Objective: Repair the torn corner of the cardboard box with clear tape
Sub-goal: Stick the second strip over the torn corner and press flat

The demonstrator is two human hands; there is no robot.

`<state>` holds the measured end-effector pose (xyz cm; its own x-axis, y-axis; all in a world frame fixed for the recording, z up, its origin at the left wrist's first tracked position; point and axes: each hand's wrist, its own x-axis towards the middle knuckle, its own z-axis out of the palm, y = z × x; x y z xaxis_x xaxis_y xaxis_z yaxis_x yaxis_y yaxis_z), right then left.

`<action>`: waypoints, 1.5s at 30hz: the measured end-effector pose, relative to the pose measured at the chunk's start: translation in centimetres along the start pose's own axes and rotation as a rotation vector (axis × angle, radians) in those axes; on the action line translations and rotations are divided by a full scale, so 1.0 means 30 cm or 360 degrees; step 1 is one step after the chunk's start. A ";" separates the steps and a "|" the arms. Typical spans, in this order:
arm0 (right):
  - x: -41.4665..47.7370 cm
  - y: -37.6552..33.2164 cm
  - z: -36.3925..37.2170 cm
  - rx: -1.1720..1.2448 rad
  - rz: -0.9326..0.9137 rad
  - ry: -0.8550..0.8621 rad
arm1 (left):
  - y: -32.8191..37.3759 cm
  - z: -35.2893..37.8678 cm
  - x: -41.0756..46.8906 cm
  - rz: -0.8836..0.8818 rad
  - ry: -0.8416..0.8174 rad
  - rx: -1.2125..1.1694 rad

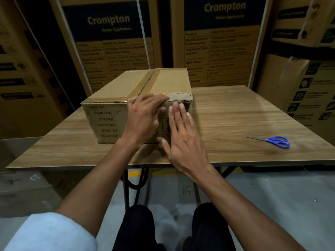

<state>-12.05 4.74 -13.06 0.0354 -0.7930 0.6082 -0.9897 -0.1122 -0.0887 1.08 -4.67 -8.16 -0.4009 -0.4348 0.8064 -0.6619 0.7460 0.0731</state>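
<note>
Cardboard box [116,87] sits on the wood-grain table [235,115], left of centre, w/ one end face toward the person. Print on that face reads upside down. Long axis looks near-to-far, following the brown-taped top seam [147,81], which leans a bit right as it goes far; foreshortening makes this hard to be sure of.

Torn corner [181,98] is the near-right top one, ragged edge w/ corrugation showing.

Left hand [143,116] lies over the near top edge, fingers laid out flat and pointing right toward the tear, gripping nothing. Right hand [183,140] is flat on the near face, fingers straight and together, tips up at the tear, palm lower near the table edge, also holding nothing. Both press on cardboard. Can't make out any clear tape under them.

Blue-handled scissors [272,141] lie near-right on the table, well apart from the box, blades closed, tips pointing left. Big printed cartons [112,33] stand behind the table.
</note>
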 end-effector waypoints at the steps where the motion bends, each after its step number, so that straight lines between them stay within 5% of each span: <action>1: -0.007 -0.011 0.013 0.0020 0.0038 -0.0040 | 0.003 0.007 -0.002 -0.0009 0.0024 -0.0012; 8: -0.092 -0.060 0.018 0.0079 0.0198 -0.0312 | 0.017 -0.008 0.003 -0.0056 -0.0019 -0.0034; 12: -0.076 -0.063 -0.004 0.0103 0.0145 -0.0163 | 0.042 -0.007 -0.012 -0.0097 -0.0062 0.0019; 18: -0.142 -0.072 0.042 0.0194 0.0217 -0.0327 | 0.041 -0.003 -0.022 -0.0070 -0.0092 0.0077; 25: -0.055 -0.032 -0.093 0.1333 0.0985 0.0001 | 0.059 0.020 -0.042 -0.0072 -0.0050 0.0133; 35: 0.073 0.039 -0.054 0.1746 0.1125 0.0020 | 0.042 0.057 -0.035 -0.0132 0.0041 -0.0038; 40: 0.124 0.109 -0.064 0.1728 0.1118 -0.0186 | 0.041 0.045 -0.033 -0.0128 0.0021 -0.0094; 45: 0.040 0.003 -0.030 0.1213 0.0983 0.0278 | 0.029 0.047 -0.031 -0.0096 0.0042 -0.0044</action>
<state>-12.23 4.31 -11.61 -0.5375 -0.7493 0.3868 -0.4722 -0.1126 -0.8743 0.00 -4.33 -9.68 -0.3439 -0.4663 0.8151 -0.6663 0.7328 0.1381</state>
